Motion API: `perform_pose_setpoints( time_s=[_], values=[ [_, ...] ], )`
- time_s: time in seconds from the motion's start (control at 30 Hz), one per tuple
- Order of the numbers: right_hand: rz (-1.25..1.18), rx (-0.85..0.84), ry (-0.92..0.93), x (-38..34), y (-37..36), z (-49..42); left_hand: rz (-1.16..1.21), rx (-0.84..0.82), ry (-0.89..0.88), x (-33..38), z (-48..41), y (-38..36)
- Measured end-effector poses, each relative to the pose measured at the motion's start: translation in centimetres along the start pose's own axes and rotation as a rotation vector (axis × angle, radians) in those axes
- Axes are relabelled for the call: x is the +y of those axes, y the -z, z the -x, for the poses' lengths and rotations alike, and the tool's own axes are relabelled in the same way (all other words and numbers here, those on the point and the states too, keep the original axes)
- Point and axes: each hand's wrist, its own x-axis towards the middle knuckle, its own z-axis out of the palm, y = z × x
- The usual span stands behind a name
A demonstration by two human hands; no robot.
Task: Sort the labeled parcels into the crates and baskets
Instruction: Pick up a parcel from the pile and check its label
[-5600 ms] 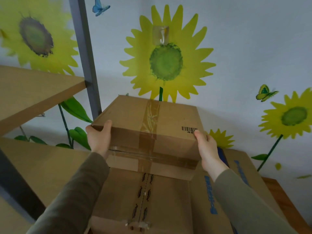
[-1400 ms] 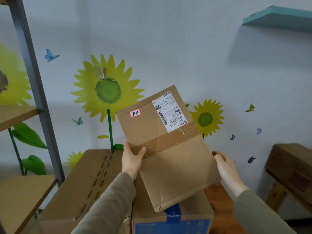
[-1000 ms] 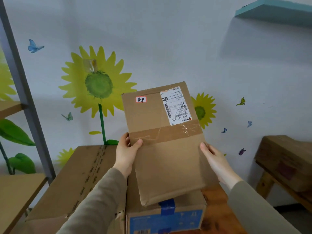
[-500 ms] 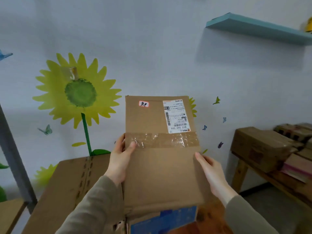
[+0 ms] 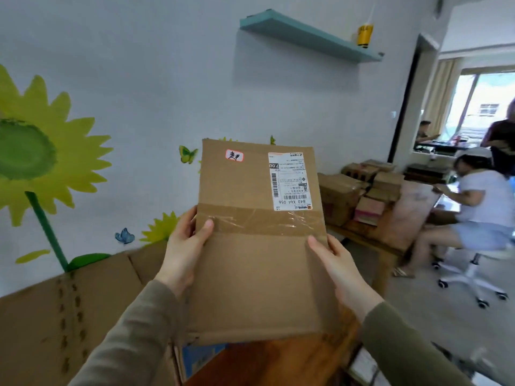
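I hold a brown cardboard parcel upright in front of me, its taped face toward the camera. A white shipping label sits at its upper right and a small red-edged sticker at its upper left. My left hand grips the parcel's left edge with the thumb on the tape band. My right hand holds the right edge, thumb on the front. No crate or basket shows in this view.
A large cardboard box lies low at my left, a blue-printed box under the parcel. A wooden table at right carries several stacked boxes. A person sits on a white wheeled stool; other people are by the window.
The view has swung to the right: the sunflower slid left and the room with the seated person came into sight. The parcel stays upright in both hands.
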Motion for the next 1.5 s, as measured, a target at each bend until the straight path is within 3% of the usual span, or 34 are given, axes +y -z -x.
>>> perform_pose_setpoints(
  time_s=[0.43,0.73,1.13,1.5],
  values=[
    [0.038,0.307,-0.019,0.7,11.3,6.9,0.101,-0.256,0.168,-4.5,3.6,-10.0],
    [-0.009,0.461,-0.043,1.4,19.7,9.4,0.085,-0.327,0.198,-7.3,6.9,-18.0],
    [-0.005,0.515,-0.061,2.5,30.6,11.3,0.047,-0.427,0.287,-10.6,10.8,-27.5],
    [-0.115,0.601,-0.279,9.4,37.4,14.8,-0.157,-0.553,0.504,-18.3,15.0,-33.8]
  ],
)
